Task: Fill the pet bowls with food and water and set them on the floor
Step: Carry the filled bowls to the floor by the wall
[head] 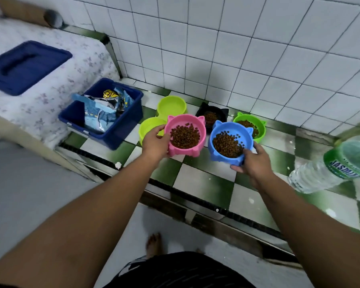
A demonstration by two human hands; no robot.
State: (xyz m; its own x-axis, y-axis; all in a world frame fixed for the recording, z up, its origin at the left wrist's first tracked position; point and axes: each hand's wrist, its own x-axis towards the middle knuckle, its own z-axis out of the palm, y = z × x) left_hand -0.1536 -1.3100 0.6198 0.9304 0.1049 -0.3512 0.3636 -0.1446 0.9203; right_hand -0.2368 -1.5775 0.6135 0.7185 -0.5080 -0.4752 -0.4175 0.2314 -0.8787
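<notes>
Two bowls in hand: left hand (154, 142) grips pink bowl (197, 150), right hand (253, 161) grips blue bowl (213, 140) (both holding kibble), above the checkered counter (204, 175); black bowl (221, 113) and green bowl (260, 125) sit behind.

The left hand (155, 142) grips a pink bowl (188, 117) and the right hand (254, 161) a blue bowl (216, 156), both holding kibble (184, 136), over a green-and-white checkered ledge (204, 177). Behind them stand a black bowl (222, 113) and a green bowl (262, 129) with kibble, and a lime double bowl (170, 99). A bin (121, 134) holding a bag (104, 115) sits left, and a bottle (330, 169) lies right.
</notes>
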